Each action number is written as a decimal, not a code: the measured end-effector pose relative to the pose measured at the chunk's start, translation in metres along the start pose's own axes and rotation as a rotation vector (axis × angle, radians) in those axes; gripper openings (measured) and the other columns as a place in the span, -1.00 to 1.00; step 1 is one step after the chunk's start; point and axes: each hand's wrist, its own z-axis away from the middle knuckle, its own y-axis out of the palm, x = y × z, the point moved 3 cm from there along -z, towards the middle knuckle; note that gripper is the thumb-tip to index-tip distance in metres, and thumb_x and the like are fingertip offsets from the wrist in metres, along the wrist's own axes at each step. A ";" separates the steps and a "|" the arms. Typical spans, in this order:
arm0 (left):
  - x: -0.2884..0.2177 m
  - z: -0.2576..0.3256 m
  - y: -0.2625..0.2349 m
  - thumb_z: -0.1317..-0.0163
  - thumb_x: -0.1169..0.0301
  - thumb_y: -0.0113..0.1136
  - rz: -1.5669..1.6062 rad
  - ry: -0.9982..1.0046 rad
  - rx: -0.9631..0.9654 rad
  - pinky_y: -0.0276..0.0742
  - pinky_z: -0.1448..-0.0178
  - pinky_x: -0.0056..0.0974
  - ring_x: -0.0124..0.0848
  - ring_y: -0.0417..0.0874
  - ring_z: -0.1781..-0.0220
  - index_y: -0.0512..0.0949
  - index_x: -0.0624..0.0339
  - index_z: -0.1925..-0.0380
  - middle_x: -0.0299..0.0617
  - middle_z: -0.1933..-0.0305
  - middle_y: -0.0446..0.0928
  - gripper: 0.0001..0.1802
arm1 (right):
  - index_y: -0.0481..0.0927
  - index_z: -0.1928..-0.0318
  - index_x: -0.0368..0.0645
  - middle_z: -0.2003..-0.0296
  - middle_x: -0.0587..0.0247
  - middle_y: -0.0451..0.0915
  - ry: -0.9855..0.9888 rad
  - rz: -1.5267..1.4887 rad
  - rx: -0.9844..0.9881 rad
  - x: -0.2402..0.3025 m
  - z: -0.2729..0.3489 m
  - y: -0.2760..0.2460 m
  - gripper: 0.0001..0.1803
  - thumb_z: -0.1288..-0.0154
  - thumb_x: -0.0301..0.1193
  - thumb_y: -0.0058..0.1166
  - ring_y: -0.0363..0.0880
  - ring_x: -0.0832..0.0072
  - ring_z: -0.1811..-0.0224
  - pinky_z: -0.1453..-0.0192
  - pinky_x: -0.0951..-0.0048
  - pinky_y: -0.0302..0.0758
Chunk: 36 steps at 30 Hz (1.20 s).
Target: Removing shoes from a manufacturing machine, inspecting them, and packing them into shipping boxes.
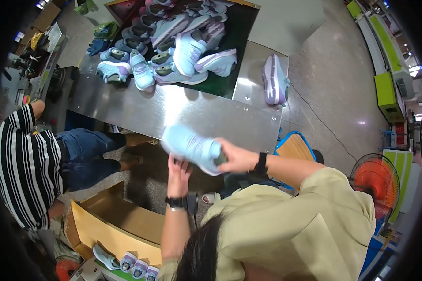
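Light blue shoe (192,148) held in the air just in front of the steel table (140,105), long axis slanting from upper left down to lower right. Right hand (237,157) clamped around its lower-right end, left hand (178,169) open-fingered beneath, touching the sole. More shoes (173,51) heaped farther back on the table; cardboard box (115,222) below, orange fan (375,180) on the speckled floor (333,79).

**Hand and arm pose**

Both forearms enter from the lower edge, bare below pale yellow sleeves. The left hand (178,172) is raised with fingers extended upward, their tips touching the underside of the shoe (191,146). The right hand (237,157) is closed around the shoe's heel end. Each wrist carries a black band. The right elbow is bent.
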 end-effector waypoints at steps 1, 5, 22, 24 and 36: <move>0.006 -0.014 0.001 -0.38 -0.01 0.09 0.140 0.007 0.057 0.38 -0.35 -0.12 -0.22 0.51 -0.23 0.35 0.25 -0.25 -0.10 -0.18 0.52 -0.37 | 0.12 -0.35 -0.26 -0.29 -0.07 0.28 -0.031 0.188 0.093 0.019 0.006 0.010 -0.13 -0.08 -0.38 0.30 0.23 0.17 -0.37 -0.46 0.24 0.16; 0.006 -0.005 0.001 -0.35 -0.05 0.09 0.295 -0.080 -0.106 0.45 -0.28 -0.06 -0.18 0.56 -0.15 0.38 0.23 -0.20 -0.11 -0.13 0.54 -0.36 | 0.43 -0.17 -0.18 -0.18 -0.09 0.39 -0.173 0.585 -0.448 0.030 0.006 -0.092 -0.43 -0.17 -0.32 0.28 0.37 0.09 -0.27 -0.33 0.19 0.34; 0.015 0.128 -0.071 -0.24 -0.09 0.21 0.797 0.146 -0.487 0.42 -0.31 -0.02 -0.15 0.57 -0.14 0.39 0.21 -0.21 -0.08 -0.12 0.55 -0.28 | -0.12 -0.51 -0.17 -0.40 0.03 0.20 0.162 0.088 -0.209 -0.022 -0.088 -0.055 -0.08 -0.37 -0.16 0.14 0.23 0.23 -0.40 -0.40 0.30 0.27; 0.019 0.141 -0.076 -0.23 -0.02 0.27 0.896 0.282 -0.545 0.48 -0.23 -0.04 -0.19 0.61 -0.04 0.44 0.22 -0.12 -0.10 -0.02 0.58 -0.36 | -0.05 -0.51 -0.13 -0.44 0.10 0.12 -0.075 0.000 0.415 0.014 -0.068 0.041 0.06 -0.16 -0.22 0.35 0.10 0.22 -0.50 -0.51 0.28 0.08; 0.106 0.216 -0.187 -0.33 0.02 0.19 1.242 0.451 -0.971 0.51 -0.20 -0.10 -0.22 0.64 -0.01 0.46 0.26 -0.09 -0.09 0.02 0.62 -0.44 | 0.08 -0.44 -0.25 -0.32 0.13 0.30 0.246 0.029 1.026 -0.032 -0.041 0.296 0.06 -0.01 -0.35 0.49 0.29 0.37 -0.36 -0.44 0.29 0.21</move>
